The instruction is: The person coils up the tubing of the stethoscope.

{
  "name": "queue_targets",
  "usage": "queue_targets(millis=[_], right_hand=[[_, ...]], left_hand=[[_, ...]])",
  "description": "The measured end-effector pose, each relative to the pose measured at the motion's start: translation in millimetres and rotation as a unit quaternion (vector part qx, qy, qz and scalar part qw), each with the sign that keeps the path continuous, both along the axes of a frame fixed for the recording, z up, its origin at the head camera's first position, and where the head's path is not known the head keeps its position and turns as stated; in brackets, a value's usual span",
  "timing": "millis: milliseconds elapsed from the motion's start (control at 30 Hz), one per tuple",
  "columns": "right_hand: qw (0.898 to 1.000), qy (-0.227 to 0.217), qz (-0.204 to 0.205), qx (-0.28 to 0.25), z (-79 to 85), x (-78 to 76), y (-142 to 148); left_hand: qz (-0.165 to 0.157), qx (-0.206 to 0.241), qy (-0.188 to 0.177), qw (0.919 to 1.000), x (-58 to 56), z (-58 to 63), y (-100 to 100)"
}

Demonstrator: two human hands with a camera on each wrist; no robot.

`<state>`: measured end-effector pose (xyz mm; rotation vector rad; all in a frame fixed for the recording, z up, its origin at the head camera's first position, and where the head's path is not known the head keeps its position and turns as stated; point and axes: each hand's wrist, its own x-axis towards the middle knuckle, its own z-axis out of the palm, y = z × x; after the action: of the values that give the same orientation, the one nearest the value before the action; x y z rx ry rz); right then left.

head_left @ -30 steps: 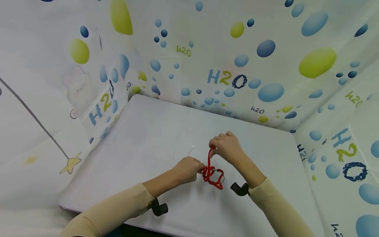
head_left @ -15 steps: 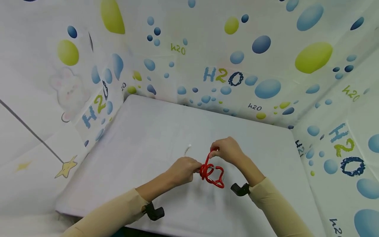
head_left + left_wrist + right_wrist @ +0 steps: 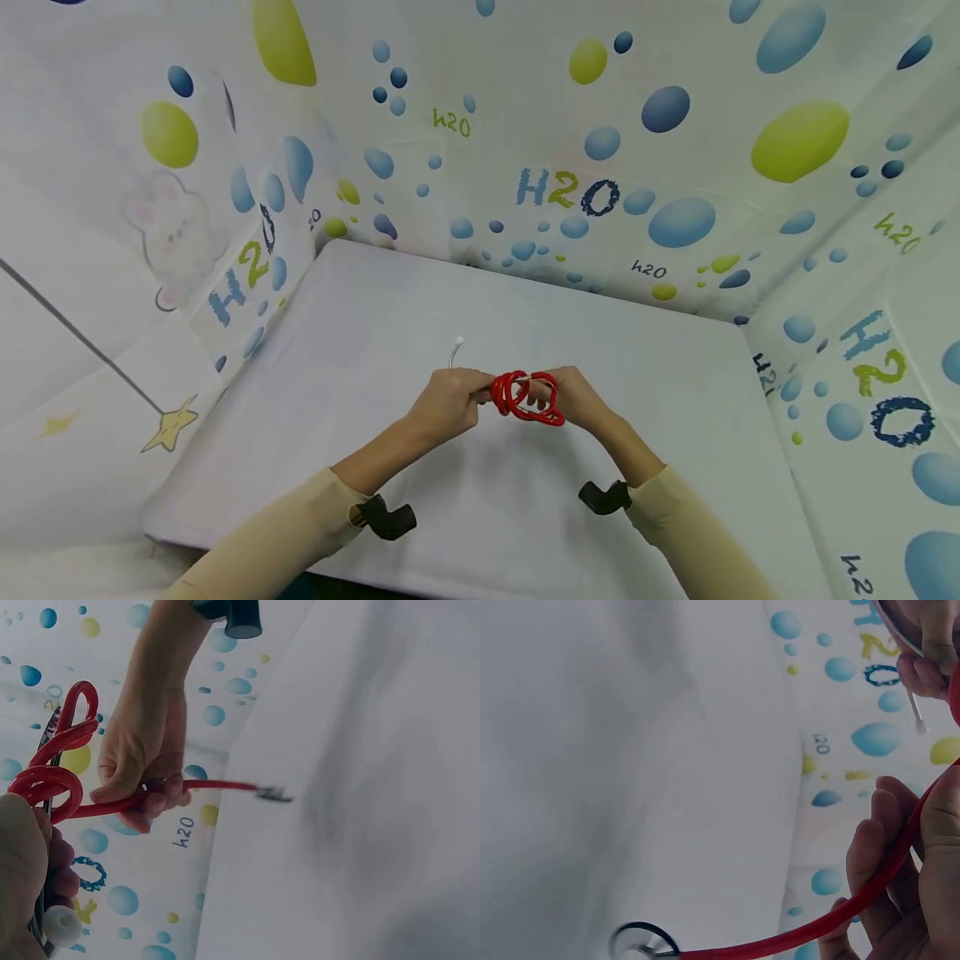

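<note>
One stethoscope (image 3: 501,394) is held just below and right of the middle of the head view, its red tube (image 3: 802,931) wound into a loose coil (image 3: 64,741). The left hand (image 3: 447,404), left of the coil, grips its metal ear tubes; one white ear tip (image 3: 460,341) sticks up beyond the knuckles. The right hand (image 3: 573,396), partly behind the coil's right end, has its fingers curled round the tube. At the left of the left wrist view, the coil lies against the left hand, and a length of tube runs right from it through the right hand. Past those fingers, the tube ends in a metal chestpiece (image 3: 636,952), blurred and cut off by the bottom edge of the right wrist view. Below spreads a white table (image 3: 360,333), with a wall (image 3: 555,125) of blue and yellow-green spots and H2O lettering across the top of the head view. Beige sleeves (image 3: 262,533) enter from its bottom edge, a black wrist camera (image 3: 388,518) showing at each cuff.
</note>
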<state>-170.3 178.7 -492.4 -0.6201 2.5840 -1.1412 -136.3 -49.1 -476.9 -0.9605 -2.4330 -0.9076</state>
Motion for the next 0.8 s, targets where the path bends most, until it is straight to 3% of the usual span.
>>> queue_targets(millis=[133,267,367,600,800], right_hand=[[0.999,-0.046,0.009,-0.027,0.0,7.6,-6],[0.994,-0.102,0.011,-0.045,13.6,21.9,-16],[0.991,-0.121,0.008,-0.055,20.4,32.3,-23],[0.985,-0.142,0.018,-0.093,-2.9,37.6,-29],[0.989,-0.12,0.047,-0.07,-15.6,42.9,-36]], left_hand=[[0.016,0.015,-0.014,0.9997,-3.2,-0.9,-4],[0.03,0.018,-0.021,0.9992,-6.3,-1.5,-8],[0.045,0.011,-0.022,0.9987,-9.2,-2.9,-11],[0.078,-0.003,-0.033,0.9964,-14.1,-6.6,-15],[0.12,-0.014,-0.048,0.9915,-21.1,-13.6,-21]])
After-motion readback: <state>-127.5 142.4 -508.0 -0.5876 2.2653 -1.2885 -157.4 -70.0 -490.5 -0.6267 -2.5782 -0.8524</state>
